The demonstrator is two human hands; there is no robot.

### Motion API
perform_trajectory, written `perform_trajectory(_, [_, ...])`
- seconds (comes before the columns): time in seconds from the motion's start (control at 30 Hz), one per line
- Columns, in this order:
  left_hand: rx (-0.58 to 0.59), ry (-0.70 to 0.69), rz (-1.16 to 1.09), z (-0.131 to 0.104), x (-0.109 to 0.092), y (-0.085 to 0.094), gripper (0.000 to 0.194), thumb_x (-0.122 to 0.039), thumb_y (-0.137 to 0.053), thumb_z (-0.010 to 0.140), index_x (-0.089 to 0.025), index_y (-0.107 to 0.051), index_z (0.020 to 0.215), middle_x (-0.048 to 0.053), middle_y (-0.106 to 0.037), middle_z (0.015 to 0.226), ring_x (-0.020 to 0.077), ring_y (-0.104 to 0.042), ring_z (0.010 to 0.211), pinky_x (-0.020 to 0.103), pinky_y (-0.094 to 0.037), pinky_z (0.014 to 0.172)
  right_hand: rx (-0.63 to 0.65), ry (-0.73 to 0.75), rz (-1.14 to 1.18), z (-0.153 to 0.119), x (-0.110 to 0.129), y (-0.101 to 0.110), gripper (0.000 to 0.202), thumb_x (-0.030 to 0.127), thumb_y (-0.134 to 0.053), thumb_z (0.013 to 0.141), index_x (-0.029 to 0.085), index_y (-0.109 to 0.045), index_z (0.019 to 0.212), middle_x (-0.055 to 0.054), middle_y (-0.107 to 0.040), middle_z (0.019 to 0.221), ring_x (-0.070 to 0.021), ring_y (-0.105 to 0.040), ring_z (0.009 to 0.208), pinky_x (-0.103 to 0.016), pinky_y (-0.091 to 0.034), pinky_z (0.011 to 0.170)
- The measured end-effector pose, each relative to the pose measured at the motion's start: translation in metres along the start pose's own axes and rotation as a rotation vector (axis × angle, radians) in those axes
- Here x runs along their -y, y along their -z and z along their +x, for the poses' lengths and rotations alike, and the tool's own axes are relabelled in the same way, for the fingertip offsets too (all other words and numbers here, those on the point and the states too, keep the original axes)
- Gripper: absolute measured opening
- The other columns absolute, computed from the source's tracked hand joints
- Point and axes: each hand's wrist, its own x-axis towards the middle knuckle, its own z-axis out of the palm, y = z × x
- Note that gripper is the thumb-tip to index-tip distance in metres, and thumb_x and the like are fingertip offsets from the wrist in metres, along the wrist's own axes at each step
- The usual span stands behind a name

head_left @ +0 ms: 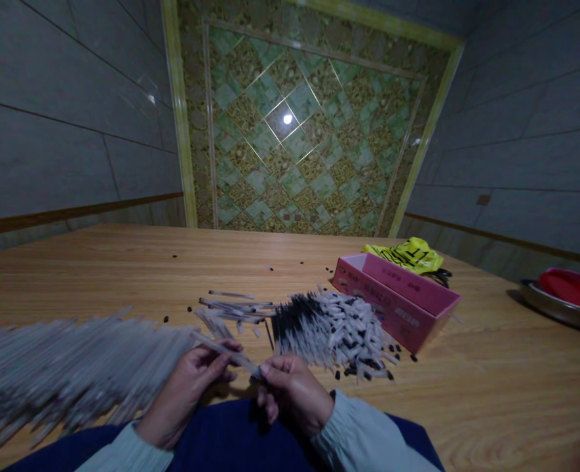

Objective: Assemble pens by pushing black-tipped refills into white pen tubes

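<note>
Dim; glare on tiles [303,141]; edges apparently stretched.

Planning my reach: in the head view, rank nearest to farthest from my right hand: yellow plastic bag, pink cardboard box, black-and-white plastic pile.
1. Black-and-white pile, just ahead.
2. Pink box, ahead right.
3. Yellow bag, beyond it.

The long pink open-topped cardboard box [392,311] is bearing pale and dark printing on its front and darker lettering on an inner wall (all too blurred to read). The crumpled bright-yellow plastic bag [412,254] behind it is showing bold black marks, likewise illegible.
</note>
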Motion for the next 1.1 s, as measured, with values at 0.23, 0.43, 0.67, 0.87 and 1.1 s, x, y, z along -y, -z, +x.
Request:
perform_trajectory(0.23, [0.080, -0.070, 0.084, -0.004, -0.009, -0.004, 0.019, -0.031, -0.073, 0.065, -0.017, -0.069, 0.077, 0.008, -0.072, 0.088, 0.0237, -0.065, 0.086, 0.029, -0.053, 0.068, 0.104, -0.175, 0.101, -0.001, 0.002, 0.006, 0.048, 0.052, -0.065, 0.070, 0.005, -0.063, 0.078, -0.001, -0.058, 0.049, -0.0056, -0.044, 0.032, -0.018, -0.042, 0.031])
perform_trajectory(0.43, [-0.037, -0.015, 0.011, -0.004, -0.006, -0.008, 0.025, -0.034, -0.078, 0.058, -0.015, -0.067, 0.070, 0.006, -0.073, 0.073, 0.0220, -0.068, 0.074, 0.028, -0.055, 0.064, 0.119, -0.074, -0.006, -0.006, 0.002, 0.000, 0.045, 0.051, -0.065, 0.072, 0.007, -0.062, 0.072, 0.002, -0.053, 0.047, -0.0025, -0.034, 0.027, -0.015, -0.028, 0.026])
perform_trajectory(0.67, [-0.101, 0.012, -0.074, -0.008, -0.009, -0.011, 0.031, -0.033, -0.082, 0.050, -0.013, -0.066, 0.067, 0.005, -0.072, 0.067, 0.0204, -0.068, 0.067, 0.027, -0.056, 0.062, -0.038, 0.260, -0.558, -0.011, 0.006, -0.013, 0.049, 0.054, -0.049, 0.081, 0.013, -0.055, 0.054, 0.001, -0.051, 0.045, -0.0059, -0.038, 0.032, -0.019, -0.025, 0.035])
perform_trajectory(0.87, [-0.127, 0.000, -0.106, -0.009, -0.010, -0.012, 0.032, -0.034, -0.081, 0.052, -0.013, -0.066, 0.070, 0.006, -0.073, 0.069, 0.0197, -0.068, 0.066, 0.028, -0.054, 0.064, -0.243, 0.689, -1.222, -0.022, 0.008, -0.016, 0.028, 0.029, -0.046, 0.087, 0.015, -0.062, 0.069, -0.004, -0.057, 0.062, -0.0138, -0.051, 0.061, -0.026, -0.031, 0.059])
perform_trajectory(1.1, [-0.028, -0.090, -0.045, -0.008, -0.011, -0.008, 0.025, -0.034, -0.076, 0.061, -0.015, -0.062, 0.072, 0.005, -0.071, 0.071, 0.0194, -0.066, 0.072, 0.028, -0.050, 0.071, 0.049, 0.093, -0.260, -0.011, 0.001, -0.014, 0.051, 0.062, -0.051, 0.076, 0.012, -0.060, 0.076, 0.001, -0.052, 0.054, -0.0075, -0.041, 0.038, -0.020, -0.029, 0.039])
